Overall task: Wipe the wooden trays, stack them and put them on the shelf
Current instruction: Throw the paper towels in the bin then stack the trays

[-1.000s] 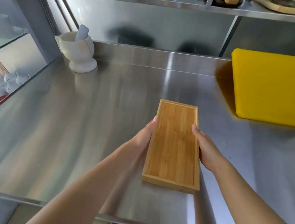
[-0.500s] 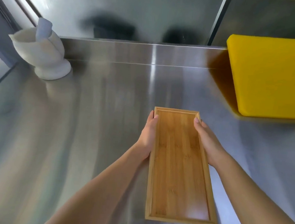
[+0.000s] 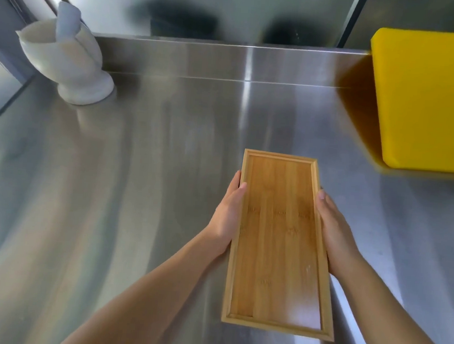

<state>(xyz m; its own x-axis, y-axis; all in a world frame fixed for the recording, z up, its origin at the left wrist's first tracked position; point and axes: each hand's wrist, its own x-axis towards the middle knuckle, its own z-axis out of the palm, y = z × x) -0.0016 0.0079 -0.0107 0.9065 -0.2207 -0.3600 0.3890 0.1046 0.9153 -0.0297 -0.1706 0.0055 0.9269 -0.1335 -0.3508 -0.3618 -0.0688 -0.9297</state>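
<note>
A long rectangular wooden tray (image 3: 280,244) with a raised rim is held over the steel counter, its hollow side up and its long axis pointing away from me. My left hand (image 3: 226,215) grips its left long edge, thumb on the rim. My right hand (image 3: 334,231) grips the right long edge in the same way. Only this one tray is in view, and whether it touches the counter cannot be told. No shelf shows in the frame.
A white mortar with a pestle (image 3: 66,64) stands at the back left of the steel counter (image 3: 137,192). A thick yellow cutting board (image 3: 429,101) lies at the back right. A steel back wall (image 3: 233,9) rises behind the counter.
The view has tilted down, so the upper shelf has left the frame. The tray, held by both hands, now appears closer to me and flatter, showing its hollow side.
</note>
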